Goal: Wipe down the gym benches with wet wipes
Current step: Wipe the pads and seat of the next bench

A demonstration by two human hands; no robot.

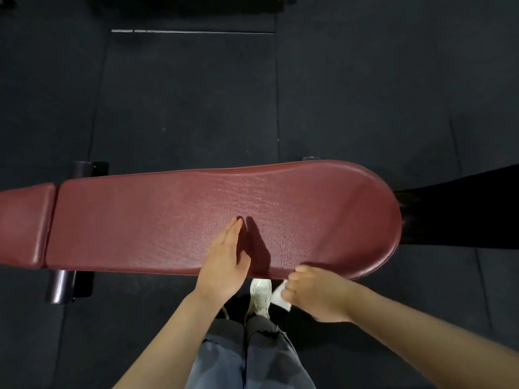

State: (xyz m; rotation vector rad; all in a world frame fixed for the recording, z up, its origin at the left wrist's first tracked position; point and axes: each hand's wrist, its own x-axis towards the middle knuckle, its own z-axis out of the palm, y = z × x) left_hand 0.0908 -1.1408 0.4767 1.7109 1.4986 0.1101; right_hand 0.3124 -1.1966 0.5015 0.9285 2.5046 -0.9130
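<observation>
On the dark rubber gym floor (182, 108), the long dark-red padded worktop (168, 217) is steadied by the flat, open left hand (222, 265), while the crumpled white wet wipe (280, 296) is pinched by the right hand (317, 293) at the near edge, where it could be dropped.

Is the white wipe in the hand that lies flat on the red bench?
No, the flat left hand holds nothing; the right hand grips the wipe.
</observation>
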